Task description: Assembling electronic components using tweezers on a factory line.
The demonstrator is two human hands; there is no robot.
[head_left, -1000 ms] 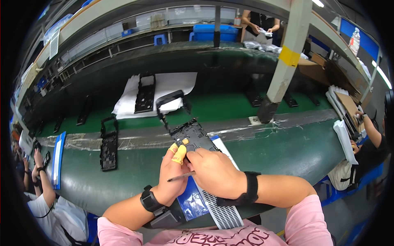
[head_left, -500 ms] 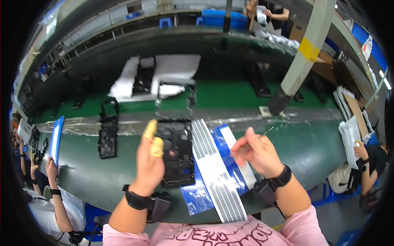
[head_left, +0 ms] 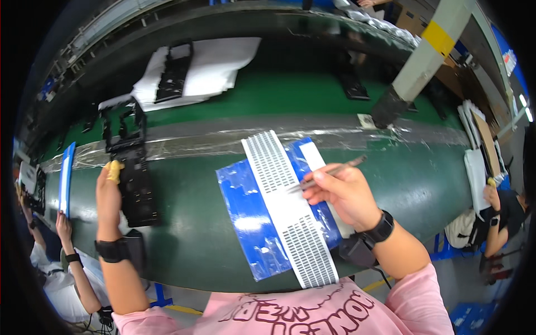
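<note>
My left hand [head_left: 110, 195], with yellow finger cots, grips the left edge of a black plastic housing frame [head_left: 138, 187] with a looped upper end. This frame is at the left of the table, where another black frame stood before; any overlap is too blurred to tell. My right hand [head_left: 346, 192] is closed round thin metal tweezers [head_left: 352, 162], their tips pointing left over a white sheet [head_left: 293, 204] bearing rows of small grey stickers. Beneath the sheet is a blue plastic-covered packet [head_left: 240, 206]. Whether the tips touch the sheet is unclear.
White foam sheets [head_left: 220, 67] with a black frame [head_left: 174, 72] on them lie on the green surface beyond the taped strip. A post [head_left: 427, 61] rises at the back right. Another person's hand [head_left: 64, 226] holds a blue-edged panel [head_left: 67, 178] at the left.
My left hand has carried the black frame left, away from the sticker sheet. My right hand has brought the tweezers over the sheet. The view has tilted down.
</note>
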